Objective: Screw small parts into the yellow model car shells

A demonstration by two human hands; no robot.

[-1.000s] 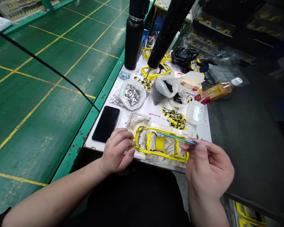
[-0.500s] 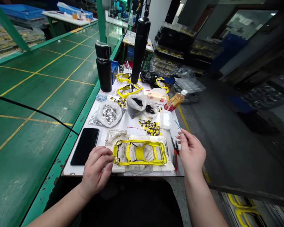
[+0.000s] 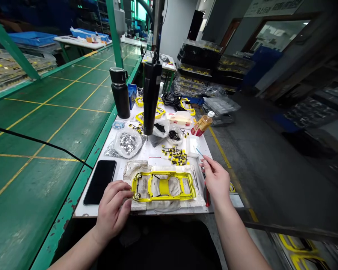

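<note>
Green matting ran down the long bench on the person's left, and against it sat a small white work board [image 3: 146, 153] crowded with parts. Nearest the body, the left hand [image 3: 112, 210] lay curled at the end of a yellow car frame [image 3: 163, 186], fingertips touching its corner and the pale cloth pad [image 3: 136, 168] beneath it, steadying rather than gripping. The frame lay flat on that pad near the front edge of the board. On the other side, the right hand [image 3: 215, 180] hung just off the frame's far end, thumb and fingers pinched on a thin blue stick [image 3: 199, 152] that pointed up and away. A black phone [image 3: 99, 182] lay face up left of the pad. Beyond the frame sat a cluster of small yellow-and-black pieces [image 3: 177, 155], a bag of silvery bits [image 3: 127, 142], bags of black parts, a drink bottle [image 3: 201, 124] on its side, and a black flask [image 3: 119, 92]. A hanging black driver [image 3: 151, 99] dangled over the middle.

By my reading, the work stood between fittings: frame held in place, tool lifted clear. Whatever came next would have called for bringing the stick's tip back down precisely while the left hand kept the frame from sliding.
</note>
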